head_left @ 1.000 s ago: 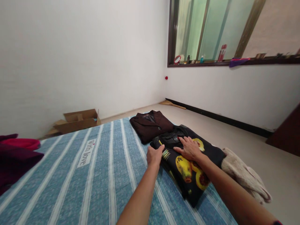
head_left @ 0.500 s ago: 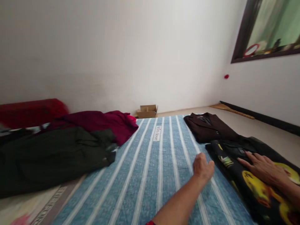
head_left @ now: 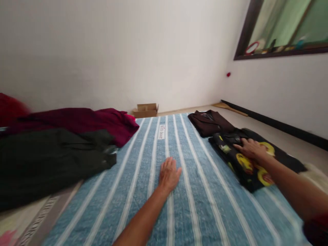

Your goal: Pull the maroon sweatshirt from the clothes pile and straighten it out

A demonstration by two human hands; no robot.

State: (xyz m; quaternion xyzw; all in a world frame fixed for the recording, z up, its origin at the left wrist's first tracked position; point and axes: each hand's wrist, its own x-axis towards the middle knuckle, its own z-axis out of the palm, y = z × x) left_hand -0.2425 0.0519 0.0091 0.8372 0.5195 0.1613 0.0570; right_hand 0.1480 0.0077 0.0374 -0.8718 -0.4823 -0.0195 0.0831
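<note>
Resting right hand (head_left: pixel 252 149) on printed shirt (head_left: pixel 246 163), brown jacket (head_left: pixel 208 123) just beyond

The blue striped mattress (head_left: pixel 194 191) cover looks like coarse woven cloth, matt. The black shirt with the yellow print (head_left: pixel 246 164) is smooth, slightly sheeny fabric. The dark brown jacket (head_left: pixel 208 123) is matt cloth, the maroon garment (head_left: pixel 102 121) soft cloth. The box (head_left: pixel 146 110) is plain cardboard.
</note>
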